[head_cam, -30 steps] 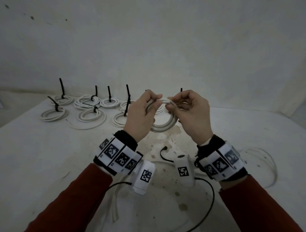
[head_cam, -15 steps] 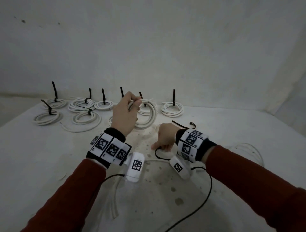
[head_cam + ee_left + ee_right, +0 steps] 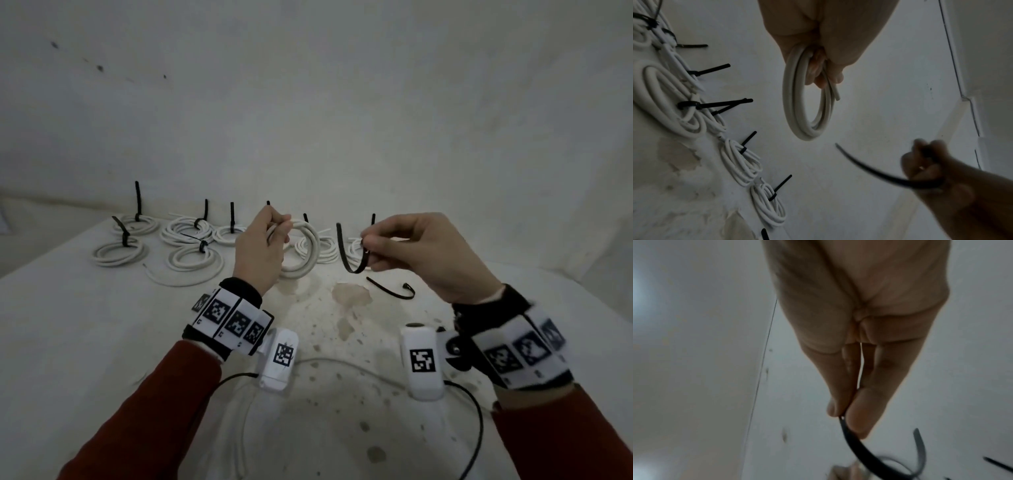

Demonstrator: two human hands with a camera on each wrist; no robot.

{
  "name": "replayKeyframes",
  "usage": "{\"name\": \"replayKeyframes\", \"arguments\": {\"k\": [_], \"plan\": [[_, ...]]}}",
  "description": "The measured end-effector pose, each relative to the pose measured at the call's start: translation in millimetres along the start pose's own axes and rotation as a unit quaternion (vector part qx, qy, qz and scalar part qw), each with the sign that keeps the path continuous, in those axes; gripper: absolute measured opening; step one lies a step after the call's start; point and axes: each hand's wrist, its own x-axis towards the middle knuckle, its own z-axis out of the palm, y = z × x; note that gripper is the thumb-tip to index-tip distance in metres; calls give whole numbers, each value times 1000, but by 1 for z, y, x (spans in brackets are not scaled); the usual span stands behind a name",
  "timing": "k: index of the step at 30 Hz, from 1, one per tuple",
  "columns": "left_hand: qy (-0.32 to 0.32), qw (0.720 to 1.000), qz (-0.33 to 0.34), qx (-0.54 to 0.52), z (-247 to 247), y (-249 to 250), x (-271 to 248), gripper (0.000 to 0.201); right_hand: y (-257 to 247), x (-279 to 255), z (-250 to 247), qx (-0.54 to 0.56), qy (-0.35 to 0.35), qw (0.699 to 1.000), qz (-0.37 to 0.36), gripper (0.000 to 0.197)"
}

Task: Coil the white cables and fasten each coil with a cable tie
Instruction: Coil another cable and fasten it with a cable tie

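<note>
My left hand [image 3: 270, 236] holds a coiled white cable [image 3: 306, 251] upright above the table, fingers curled round the top of the coil [image 3: 807, 100]. To its right, my right hand [image 3: 368, 245] pinches one end of a black cable tie [image 3: 346, 255] between thumb and fingertips [image 3: 840, 410]. The tie [image 3: 865, 452] curves down and up in a U, its free tip pointing up beside the coil. In the left wrist view the tie [image 3: 875, 172] sits below and right of the coil, apart from it.
Several tied white coils [image 3: 120, 251] with black tie tails lie in rows at the table's back left. Another black cable tie [image 3: 394, 291] lies on the stained tabletop [image 3: 352, 298]. A loose white cable [image 3: 342, 365] and black camera leads run near my wrists.
My right hand, which was down on the table half a second ago, has come up beside the coil with a black cable tie pinched in it. The left hand keeps holding the coil.
</note>
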Motion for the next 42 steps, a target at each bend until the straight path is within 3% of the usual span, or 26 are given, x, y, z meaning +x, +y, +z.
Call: {"name": "replayKeyframes", "arguments": {"k": [4,7,9,14,20,31,34,36,38,39,42], "plan": [[-8,1000,16,-7,5,10,-3,25,-3,-5,9,13,-54,998,9,9],[-19,999,25,-26,10,20,-7,12,7,-2,19,-24,-66,997,14,4],[-29,999,34,-20,11,27,-10,9,11,2,23,-33,-43,998,-14,4],[-74,994,75,-25,16,46,-22,10,18,12,22,-73,83,980,-163,14],[-105,992,71,-29,25,51,-32,11,24,12,18,-10,126,971,-201,26],[-189,979,19,-71,34,47,-41,14,36,14,6,110,111,980,-125,25],[-197,971,-19,-132,34,48,-39,25,37,17,2,96,110,984,-99,18],[-215,961,-47,-169,33,53,-38,20,38,19,-2,108,140,983,-55,13],[-238,949,-66,-196,33,57,-38,10,39,21,-5,143,132,981,4,23],[-245,945,-73,-203,33,58,-39,14,39,21,-7,163,114,980,25,28],[-254,938,-93,-218,35,59,-41,18,37,19,-7,191,99,976,-2,30]]}}
